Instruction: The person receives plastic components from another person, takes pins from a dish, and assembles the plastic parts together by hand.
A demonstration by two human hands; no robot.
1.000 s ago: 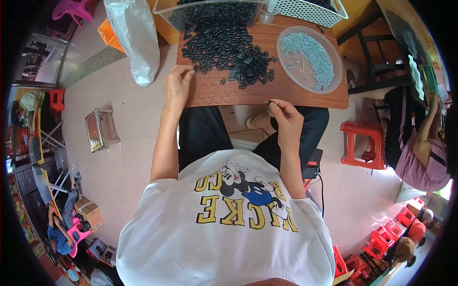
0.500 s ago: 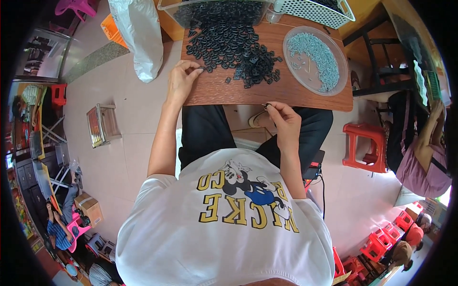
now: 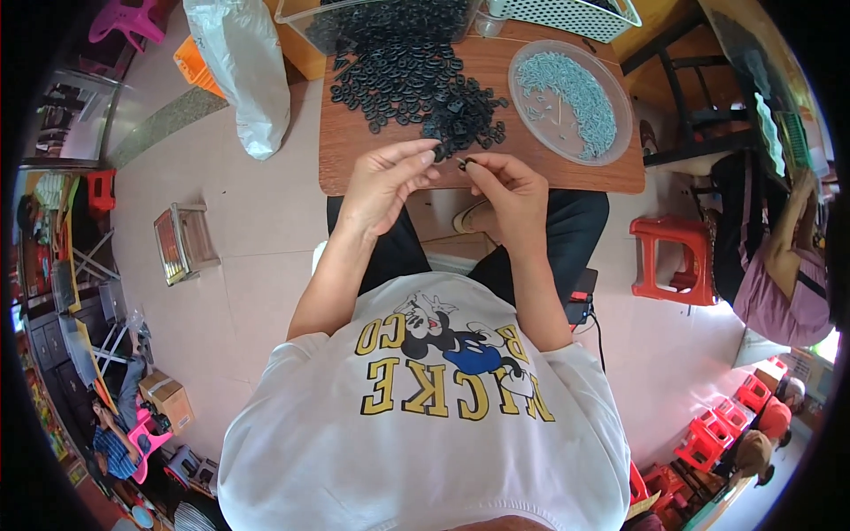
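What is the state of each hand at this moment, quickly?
Left hand: closed, holding a small black rounded piece.
Right hand: closed, holding a small dark piece, shape too small to tell.

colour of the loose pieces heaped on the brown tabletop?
Black; the loose pieces show best in the head view.

My left fingers [image 3: 414,164] partly cover a black piece [image 3: 440,153]; the dark bit [image 3: 462,165] in my right fingers [image 3: 487,171] is too small to identify; the white basket [image 3: 567,19] beyond is cropped.
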